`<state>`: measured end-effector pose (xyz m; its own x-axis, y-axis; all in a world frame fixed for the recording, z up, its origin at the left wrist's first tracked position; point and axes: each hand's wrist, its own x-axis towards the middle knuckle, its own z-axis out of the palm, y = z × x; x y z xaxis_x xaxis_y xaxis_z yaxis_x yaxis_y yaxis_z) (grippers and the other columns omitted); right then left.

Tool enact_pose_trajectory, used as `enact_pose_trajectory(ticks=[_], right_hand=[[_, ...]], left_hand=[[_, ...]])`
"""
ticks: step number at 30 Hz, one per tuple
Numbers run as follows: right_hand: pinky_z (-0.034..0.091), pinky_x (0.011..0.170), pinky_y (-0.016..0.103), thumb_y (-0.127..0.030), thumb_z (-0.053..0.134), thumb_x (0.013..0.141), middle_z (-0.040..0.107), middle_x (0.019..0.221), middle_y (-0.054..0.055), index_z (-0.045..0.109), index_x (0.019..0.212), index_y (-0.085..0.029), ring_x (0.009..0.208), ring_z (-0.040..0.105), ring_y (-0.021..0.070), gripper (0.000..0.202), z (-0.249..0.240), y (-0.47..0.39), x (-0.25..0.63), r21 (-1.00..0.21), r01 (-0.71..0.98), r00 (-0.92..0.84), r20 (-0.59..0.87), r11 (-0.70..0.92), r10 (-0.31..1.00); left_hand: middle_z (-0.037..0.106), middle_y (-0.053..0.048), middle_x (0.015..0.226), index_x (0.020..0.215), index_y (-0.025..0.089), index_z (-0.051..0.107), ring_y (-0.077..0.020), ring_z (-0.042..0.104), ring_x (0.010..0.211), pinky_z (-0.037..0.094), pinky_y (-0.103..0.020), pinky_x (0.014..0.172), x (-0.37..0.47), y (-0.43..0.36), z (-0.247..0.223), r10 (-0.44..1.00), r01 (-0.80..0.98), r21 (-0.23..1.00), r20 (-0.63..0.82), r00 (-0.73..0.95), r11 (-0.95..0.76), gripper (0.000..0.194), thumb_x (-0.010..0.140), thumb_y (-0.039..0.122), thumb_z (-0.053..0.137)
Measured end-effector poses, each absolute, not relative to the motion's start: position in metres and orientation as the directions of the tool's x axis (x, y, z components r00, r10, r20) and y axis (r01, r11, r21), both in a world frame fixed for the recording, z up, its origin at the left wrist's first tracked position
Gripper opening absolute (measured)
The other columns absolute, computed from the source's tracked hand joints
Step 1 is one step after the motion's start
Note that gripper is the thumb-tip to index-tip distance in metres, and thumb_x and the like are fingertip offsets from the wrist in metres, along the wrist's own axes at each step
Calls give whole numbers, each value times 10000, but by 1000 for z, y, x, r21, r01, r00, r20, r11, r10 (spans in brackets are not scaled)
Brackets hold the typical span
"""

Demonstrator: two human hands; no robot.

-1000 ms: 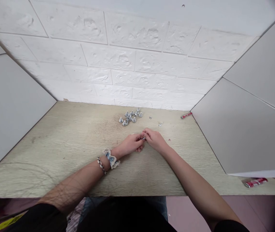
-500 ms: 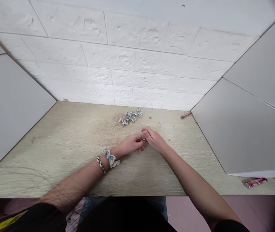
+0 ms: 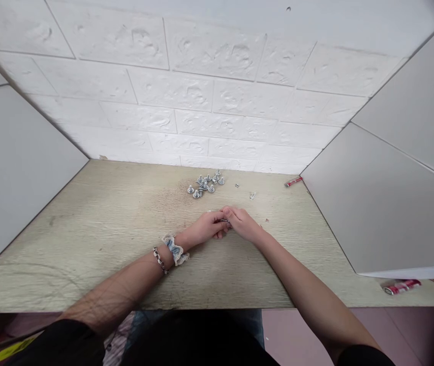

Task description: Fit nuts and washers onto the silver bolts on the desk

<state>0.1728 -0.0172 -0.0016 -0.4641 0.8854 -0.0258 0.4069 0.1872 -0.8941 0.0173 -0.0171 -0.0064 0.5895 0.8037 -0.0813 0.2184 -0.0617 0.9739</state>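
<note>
The grip of the right hand (image 3: 241,223) has just been renewed. Half a second ago its fingers were lifted and loosened, and the end of a small metal piece (image 3: 224,220) was left showing; now they have been folded down again over that end, and most of the piece is hidden. The left hand (image 3: 206,227) has hardly been moved: the piece is kept pinched between its thumb and fingers, low over the surface (image 3: 98,203). By the right fingers the same piece appears to be grasped (the exact contact is covered by the hand itself). From this let-go and re-grip, it may be judged that the piece is being worked by repeated short holds, and that the handling is not yet finished.

Elsewhere no change is seen. The cluster of bolts (image 3: 205,186) has been left untouched beyond the hands, near the wall (image 3: 192,147), most of them with their shanks pointing up. To the right of the cluster, a tiny metal part (image 3: 237,185) and a slender screw (image 3: 252,195) are seen lying apart, and farther right a red battery (image 3: 293,181) is rested by the side panel (image 3: 377,203).
</note>
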Motion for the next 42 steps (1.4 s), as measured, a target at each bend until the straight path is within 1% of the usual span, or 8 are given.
enact_pose_trajectory(ticks=[5, 9, 12, 19, 23, 30, 35, 42], right_hand=[[384, 576, 245, -576, 252, 894, 581, 606, -3, 504, 748, -189, 600, 548, 135, 484, -2, -17, 172, -864, 462, -397, 1, 200, 918], [335, 547, 229, -552, 360, 868, 528, 574, -32, 420, 683, -203, 581, 497, 124, 399, -4, -14, 173, -788, 580, -248, 68, 205, 966], [316, 548, 226, -521, 390, 860, 524, 595, -33, 422, 684, -205, 577, 469, 119, 364, -4, -13, 174, -741, 630, -208, 127, 232, 970], [323, 567, 228, -482, 376, 874, 544, 625, -26, 484, 791, -205, 597, 491, 123, 308, 0, -20, 172, -744, 600, -218, 201, 293, 955], [324, 544, 224, -441, 449, 844, 502, 579, -45, 509, 803, -204, 545, 455, 109, 247, 2, -20, 171, -742, 600, -231, 198, 300, 952], [329, 516, 214, -339, 553, 778, 439, 546, -69, 548, 844, -202, 509, 422, 93, 151, -1, -14, 173, -740, 586, -247, 224, 329, 943], [355, 541, 219, -280, 559, 781, 488, 579, -50, 582, 834, -190, 534, 441, 94, 107, 1, -14, 174, -728, 571, -278, 263, 379, 924], [419, 655, 246, -211, 521, 819, 587, 780, 25, 638, 847, -182, 682, 518, 118, 124, 6, -13, 174, -672, 571, -350, 320, 472, 880]], left_hand=[[556, 3, 626, 699, 128, 542, -73, 510, 500, 431, -197, 489, 18, -20, 0, 804, 240, 970, -108, 584, -44, 173, 794, 265, 498], [553, 5, 623, 723, 134, 533, -75, 515, 513, 435, -195, 497, 19, -21, 3, 800, 237, 971, -117, 588, -32, 195, 812, 299, 476], [556, 6, 623, 758, 137, 531, -77, 518, 513, 435, -197, 498, 18, -21, 3, 801, 240, 971, -133, 584, -13, 193, 815, 311, 470], [563, 8, 636, 813, 138, 542, -75, 522, 503, 429, -196, 491, 17, -16, -5, 799, 204, 979, -144, 585, 27, 260, 828, 388, 471], [551, 11, 612, 796, 130, 539, -70, 511, 485, 420, -193, 480, 18, -14, -6, 838, 166, 984, -139, 527, 59, 314, 825, 436, 476], [543, 17, 600, 742, 132, 505, -65, 507, 484, 417, -187, 480, 20, -17, 2, 873, 142, 984, -162, 459, 108, 208, 821, 322, 470], [532, 21, 576, 744, 135, 510, -68, 502, 474, 417, -187, 474, 20, -16, -1, 863, 136, 988, -130, 488, 72, 202, 812, 321, 472], [537, 16, 597, 783, 137, 511, -78, 518, 495, 427, -200, 496, 18, -14, -7, 852, 199, 980, -101, 514, -4, 260, 842, 376, 430]])
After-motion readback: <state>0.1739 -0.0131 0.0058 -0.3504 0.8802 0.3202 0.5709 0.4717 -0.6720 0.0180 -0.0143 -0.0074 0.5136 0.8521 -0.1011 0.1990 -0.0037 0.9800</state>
